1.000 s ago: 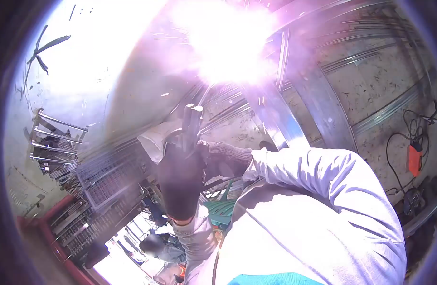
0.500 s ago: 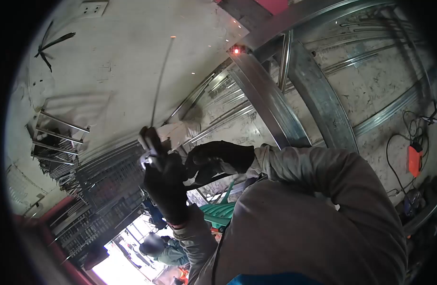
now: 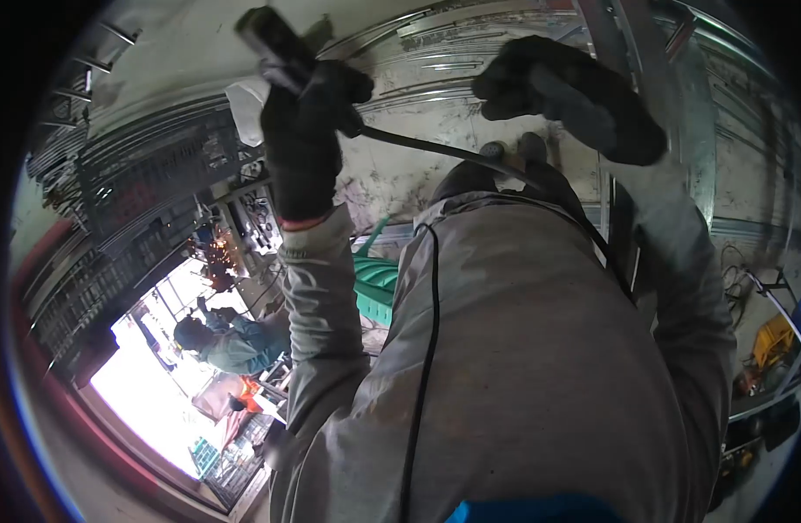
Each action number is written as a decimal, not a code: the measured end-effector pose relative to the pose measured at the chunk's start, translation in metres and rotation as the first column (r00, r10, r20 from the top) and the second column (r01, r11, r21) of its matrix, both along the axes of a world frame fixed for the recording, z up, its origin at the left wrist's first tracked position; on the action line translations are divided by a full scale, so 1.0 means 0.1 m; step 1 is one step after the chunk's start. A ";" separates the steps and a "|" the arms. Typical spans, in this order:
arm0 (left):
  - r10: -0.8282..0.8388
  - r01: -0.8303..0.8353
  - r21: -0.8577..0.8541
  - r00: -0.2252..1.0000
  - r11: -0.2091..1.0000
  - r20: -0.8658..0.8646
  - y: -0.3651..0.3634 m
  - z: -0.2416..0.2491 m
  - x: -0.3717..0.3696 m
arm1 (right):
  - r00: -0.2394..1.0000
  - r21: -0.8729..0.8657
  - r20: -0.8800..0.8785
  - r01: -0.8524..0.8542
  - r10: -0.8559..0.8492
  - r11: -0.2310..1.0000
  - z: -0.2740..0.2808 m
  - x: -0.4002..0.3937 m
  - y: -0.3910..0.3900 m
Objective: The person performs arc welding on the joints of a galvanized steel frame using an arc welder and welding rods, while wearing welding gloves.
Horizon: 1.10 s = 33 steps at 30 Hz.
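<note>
My left hand (image 3: 305, 131), in a dark glove, is closed around a dark welding holder (image 3: 277, 42) whose head points up and to the left. From the bottom of this fist a black cable (image 3: 453, 152) runs right, across my waist. No rod shows in the holder. My right hand (image 3: 570, 98), also gloved, is raised apart from it at the upper right, with loosely curved fingers and nothing visible in them.
A co-worker (image 3: 235, 342) bends near flying sparks (image 3: 219, 253) at the lower left. Metal racks (image 3: 148, 166) line the left side. Steel beams (image 3: 692, 113) lie at the right. A green plastic object (image 3: 376, 283) is beside my body.
My hands have moved apart, the right one going up and right. The holder has risen with my left hand. The long rod and glowing spot are gone from view; my view has shifted.
</note>
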<state>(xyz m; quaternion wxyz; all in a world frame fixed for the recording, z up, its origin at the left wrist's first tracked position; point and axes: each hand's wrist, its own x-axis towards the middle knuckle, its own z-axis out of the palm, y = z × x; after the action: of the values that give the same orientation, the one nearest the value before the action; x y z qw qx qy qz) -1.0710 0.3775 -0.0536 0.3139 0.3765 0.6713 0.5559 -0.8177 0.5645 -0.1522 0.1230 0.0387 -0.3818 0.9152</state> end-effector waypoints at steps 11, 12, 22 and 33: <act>-0.243 0.236 0.062 0.913 0.970 0.327 0.01 -1.08 -0.42 | 0.919 0.891 0.273 -0.131 -0.283 0.434 0.25 -0.49 -1.28; -0.264 0.259 0.062 0.902 0.964 0.341 0.02 -1.11 -0.41 | 0.907 0.892 0.289 -0.139 -0.306 0.430 0.20 -0.52 -1.37; -0.499 0.484 0.123 0.829 0.866 0.251 0.35 -0.91 0.10 | 0.558 0.974 0.095 0.120 -0.824 0.193 0.08 -0.10 -1.91; -0.876 0.881 0.029 0.472 0.472 -0.094 0.70 0.38 1.39 | 0.043 0.567 0.390 0.776 -0.920 0.276 0.54 1.17 -2.98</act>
<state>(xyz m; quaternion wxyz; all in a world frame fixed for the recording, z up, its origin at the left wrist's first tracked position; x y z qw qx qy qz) -0.9316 0.4472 -0.0155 0.5181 0.6967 0.3723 0.3278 -0.7006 0.2663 -0.0979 0.4906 -0.5126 -0.4321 0.5567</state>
